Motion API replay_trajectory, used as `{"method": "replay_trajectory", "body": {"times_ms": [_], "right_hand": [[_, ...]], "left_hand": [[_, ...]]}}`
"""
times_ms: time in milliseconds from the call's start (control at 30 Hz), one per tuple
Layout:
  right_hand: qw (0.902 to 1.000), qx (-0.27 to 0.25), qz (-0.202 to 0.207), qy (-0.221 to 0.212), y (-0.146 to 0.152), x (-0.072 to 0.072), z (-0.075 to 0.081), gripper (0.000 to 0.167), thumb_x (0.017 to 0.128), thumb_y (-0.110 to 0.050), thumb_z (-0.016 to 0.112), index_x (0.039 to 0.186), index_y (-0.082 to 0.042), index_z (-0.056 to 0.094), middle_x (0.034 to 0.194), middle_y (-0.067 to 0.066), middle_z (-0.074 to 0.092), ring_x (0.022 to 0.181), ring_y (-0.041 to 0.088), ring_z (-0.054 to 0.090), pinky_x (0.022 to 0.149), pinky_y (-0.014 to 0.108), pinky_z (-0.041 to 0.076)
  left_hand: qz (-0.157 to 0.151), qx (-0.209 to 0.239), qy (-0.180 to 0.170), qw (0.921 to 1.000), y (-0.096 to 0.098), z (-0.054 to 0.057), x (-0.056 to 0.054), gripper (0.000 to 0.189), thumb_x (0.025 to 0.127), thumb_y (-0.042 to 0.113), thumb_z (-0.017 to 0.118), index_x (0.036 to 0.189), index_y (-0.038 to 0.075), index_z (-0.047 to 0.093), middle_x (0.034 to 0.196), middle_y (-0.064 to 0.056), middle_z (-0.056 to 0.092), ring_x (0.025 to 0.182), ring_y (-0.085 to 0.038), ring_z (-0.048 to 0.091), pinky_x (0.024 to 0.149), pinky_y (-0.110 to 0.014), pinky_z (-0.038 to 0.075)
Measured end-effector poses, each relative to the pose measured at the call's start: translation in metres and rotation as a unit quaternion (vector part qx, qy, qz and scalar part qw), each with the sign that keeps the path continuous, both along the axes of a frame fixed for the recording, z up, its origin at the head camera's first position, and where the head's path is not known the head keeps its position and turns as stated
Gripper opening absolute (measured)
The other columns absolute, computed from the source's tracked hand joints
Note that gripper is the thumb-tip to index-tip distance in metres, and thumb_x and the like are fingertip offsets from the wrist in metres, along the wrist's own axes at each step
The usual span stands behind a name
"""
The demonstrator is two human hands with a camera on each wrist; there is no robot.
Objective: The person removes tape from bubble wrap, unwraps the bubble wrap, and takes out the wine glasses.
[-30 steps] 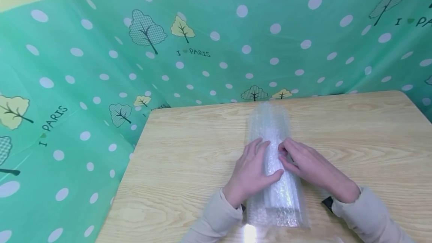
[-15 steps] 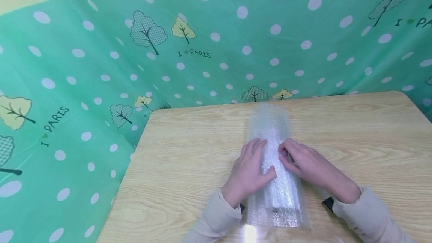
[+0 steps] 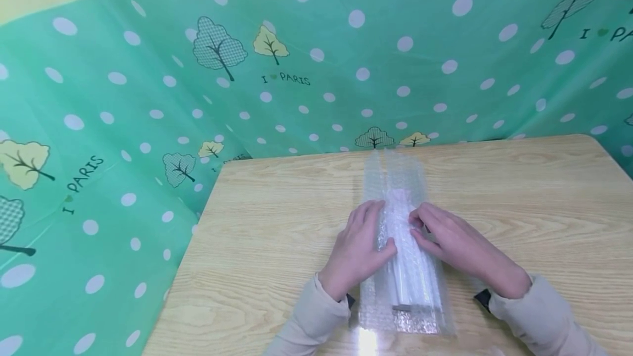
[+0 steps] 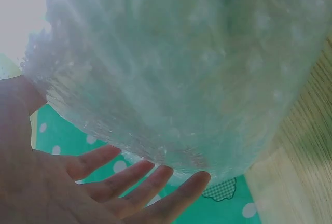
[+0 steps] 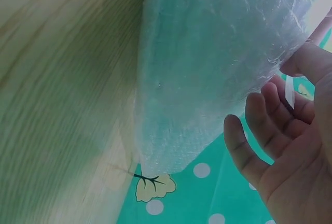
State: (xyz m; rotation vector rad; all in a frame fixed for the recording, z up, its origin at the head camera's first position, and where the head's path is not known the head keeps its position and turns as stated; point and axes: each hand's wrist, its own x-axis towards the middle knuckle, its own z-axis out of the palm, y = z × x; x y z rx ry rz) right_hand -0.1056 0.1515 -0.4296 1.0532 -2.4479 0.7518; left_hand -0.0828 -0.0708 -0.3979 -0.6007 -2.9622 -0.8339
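A long package in clear bubble wrap point(image 3: 406, 169) lies lengthwise before me, with a pale, flat, oblong thing point(image 3: 407, 273) showing through it. My left hand point(image 3: 353, 251) rests on its left side, fingers fairly straight and thumb spread over the top. In the left wrist view, the fingertips of this hand point(image 4: 150, 187) touch the lower edge of the wrap point(image 4: 181, 79). My right hand point(image 3: 447, 238) has curled fingers and pinches the wrap at its right side. A thin whitish strip point(image 5: 290, 93) shows beside the fingers of that hand point(image 5: 290, 146) in the right wrist view.
The package lies on a light wood-grain table point(image 3: 277, 224). A green dotted cloth point(image 3: 296, 26) with printed trees hangs behind and to the left of it. Light glares on the tabletop just below the package.
My left hand has slid a little to the left, and a layer of bubble wrap has shifted left with it, leaving a split at the far end. My right hand has stayed nearly still.
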Motion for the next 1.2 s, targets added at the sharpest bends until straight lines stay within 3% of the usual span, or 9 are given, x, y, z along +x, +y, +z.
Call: {"method": "replay_trajectory", "body": {"times_ms": [200, 367, 667, 1200], "right_hand": [[0.9994, 0.013, -0.002, 0.034, 0.001, -0.001, 0.002, 0.026, 0.091, -0.016, 0.063, 0.112, -0.001, 0.062, 0.107, 0.006, 0.06, 0.094, 0.016, 0.056, 0.077, 0.032, 0.055], [0.9995, 0.018, -0.004, 0.027, 0.001, -0.001, 0.002, 0.029, 0.093, -0.018, 0.061, 0.116, -0.001, 0.062, 0.113, 0.007, 0.059, 0.103, 0.02, 0.055, 0.085, 0.036, 0.053], [0.9995, 0.027, -0.011, 0.009, 0.002, -0.002, 0.001, 0.031, 0.095, -0.025, 0.056, 0.116, -0.003, 0.062, 0.116, 0.007, 0.058, 0.106, 0.017, 0.052, 0.087, 0.031, 0.049], [0.9992, 0.036, -0.017, 0.001, 0.003, -0.001, 0.0, 0.035, 0.091, -0.02, 0.064, 0.121, -0.002, 0.062, 0.122, 0.01, 0.057, 0.11, 0.02, 0.053, 0.09, 0.037, 0.053]], "left_hand": [[0.002, 0.006, -0.017, 0.9998, -0.002, 0.001, -0.001, 0.071, 0.089, 0.035, 0.061, 0.152, 0.016, 0.035, 0.153, -0.003, 0.039, 0.14, -0.019, 0.039, 0.1, -0.05, 0.051], [0.002, 0.009, -0.016, 0.9998, -0.005, 0.002, -0.002, 0.07, 0.089, 0.034, 0.062, 0.152, 0.016, 0.036, 0.153, -0.002, 0.04, 0.139, -0.019, 0.041, 0.101, -0.049, 0.051], [0.009, 0.022, -0.024, 0.9994, -0.012, 0.005, -0.003, 0.072, 0.089, 0.028, 0.061, 0.154, 0.018, 0.033, 0.154, -0.001, 0.039, 0.139, -0.02, 0.041, 0.102, -0.051, 0.05], [0.031, 0.037, -0.054, 0.9974, -0.022, 0.009, -0.005, 0.07, 0.091, 0.025, 0.058, 0.155, 0.02, 0.03, 0.156, 0.0, 0.037, 0.141, -0.022, 0.04, 0.104, -0.054, 0.047]]}}
